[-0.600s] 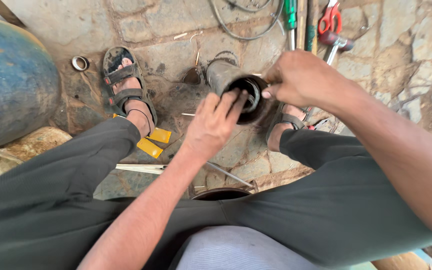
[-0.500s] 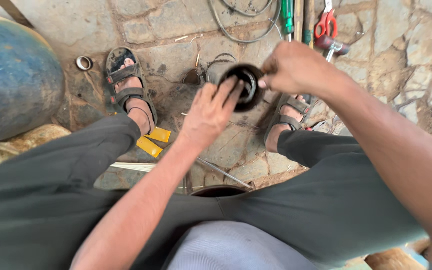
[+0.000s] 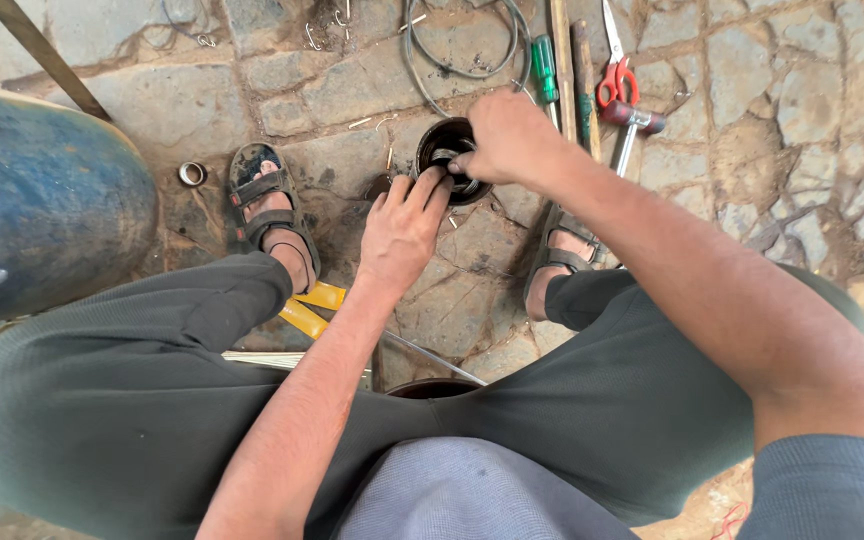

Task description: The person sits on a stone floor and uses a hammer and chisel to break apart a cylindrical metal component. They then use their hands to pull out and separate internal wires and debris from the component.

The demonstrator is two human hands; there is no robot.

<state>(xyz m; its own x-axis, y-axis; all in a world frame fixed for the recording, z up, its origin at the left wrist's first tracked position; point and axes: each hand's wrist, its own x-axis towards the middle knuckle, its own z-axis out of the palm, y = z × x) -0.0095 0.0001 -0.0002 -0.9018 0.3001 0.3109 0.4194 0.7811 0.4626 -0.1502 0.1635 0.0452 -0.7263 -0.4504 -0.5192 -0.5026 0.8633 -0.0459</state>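
The black cylinder (image 3: 449,160) now stands upright on the stone floor (image 3: 752,130) between your sandals; your right hand (image 3: 507,135) grips its rim, your left hand (image 3: 402,225) fingers pressing inside, 2 hands working deeper.

The black cylindrical part (image 3: 449,158) stood on the stone paving between the person's two sandalled feet, its round open mouth turned up toward the camera. Its rim was dark and grimy, and something pale and metallic showed inside the opening, too small to make out. Most of its far right edge was hidden under the fingers gripping it, and its near left rim was touched by fingertips. Its lower body could not be seen from above.
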